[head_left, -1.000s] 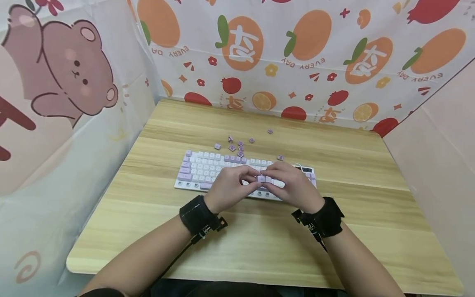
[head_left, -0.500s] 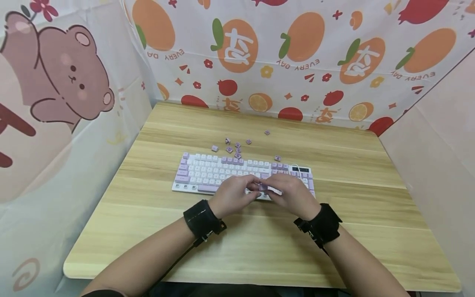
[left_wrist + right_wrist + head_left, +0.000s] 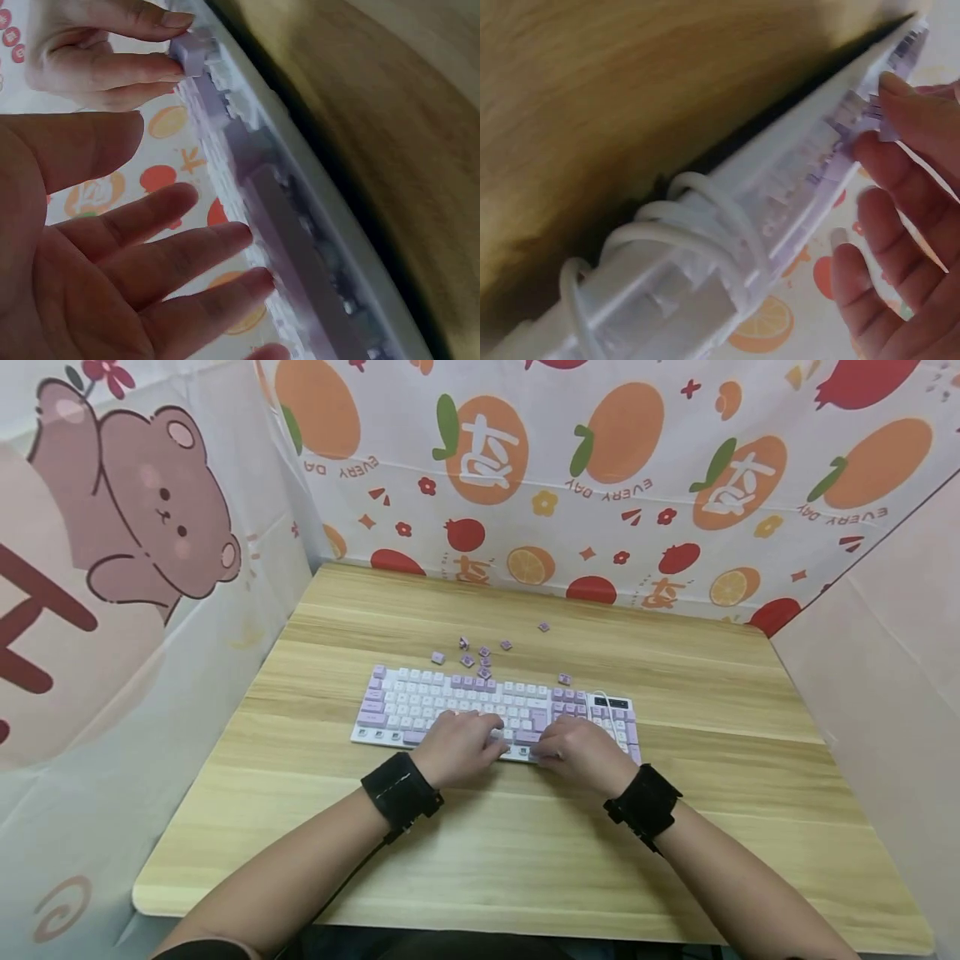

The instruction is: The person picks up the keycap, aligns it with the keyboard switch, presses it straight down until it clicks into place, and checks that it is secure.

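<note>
The keyboard (image 3: 495, 710) is lying on the table (image 3: 525, 852), about midway between its left and right edges, its long side running left to right. Behind it, loose keycaps (image 3: 476, 656) are sitting scattered on the table, most toward the left half, with 1 keycap (image 3: 545, 627) lying farther back and another (image 3: 565, 678) just behind the keyboard's right half. A coiled cable (image 3: 705, 225) is lying at the keyboard's right end. Both hands are resting over the front rows: the left hand (image 3: 456, 747) at the middle, the right hand (image 3: 581, 753) beside it to the right.
</note>
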`<state>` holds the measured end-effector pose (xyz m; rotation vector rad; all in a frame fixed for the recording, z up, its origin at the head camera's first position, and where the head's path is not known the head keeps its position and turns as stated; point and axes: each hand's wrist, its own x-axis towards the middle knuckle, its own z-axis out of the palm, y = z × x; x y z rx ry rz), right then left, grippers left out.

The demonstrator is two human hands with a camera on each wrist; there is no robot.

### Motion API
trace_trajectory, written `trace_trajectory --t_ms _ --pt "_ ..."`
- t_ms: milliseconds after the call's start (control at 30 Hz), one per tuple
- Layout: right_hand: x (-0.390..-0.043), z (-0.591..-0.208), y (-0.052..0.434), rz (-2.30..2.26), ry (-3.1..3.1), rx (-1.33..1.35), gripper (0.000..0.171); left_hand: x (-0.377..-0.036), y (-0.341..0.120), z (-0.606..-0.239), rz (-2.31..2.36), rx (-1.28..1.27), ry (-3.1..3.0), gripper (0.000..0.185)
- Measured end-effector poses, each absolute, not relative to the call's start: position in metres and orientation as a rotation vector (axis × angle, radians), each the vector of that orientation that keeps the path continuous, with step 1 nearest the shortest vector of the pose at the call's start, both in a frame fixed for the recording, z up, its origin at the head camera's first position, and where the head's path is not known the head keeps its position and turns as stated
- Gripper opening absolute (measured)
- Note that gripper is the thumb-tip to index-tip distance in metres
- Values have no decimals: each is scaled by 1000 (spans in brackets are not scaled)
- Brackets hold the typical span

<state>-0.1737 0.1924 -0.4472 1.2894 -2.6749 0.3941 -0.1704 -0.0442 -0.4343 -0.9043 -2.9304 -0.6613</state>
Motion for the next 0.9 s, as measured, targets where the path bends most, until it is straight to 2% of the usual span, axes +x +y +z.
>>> trace_trajectory --t_ms 300,500,900 --pt "-172 -447 193 444 -2696 1269 18 -173 -47 -438 -587 -917 -2889 15" --pt "-171 -450 195 476 -2737 1184 18 -172 -47 -439 -567 -914 -2868 15" --pt "-169 -455 197 468 -2717 1185 15 -173 -46 -439 -572 -921 -2832 13"
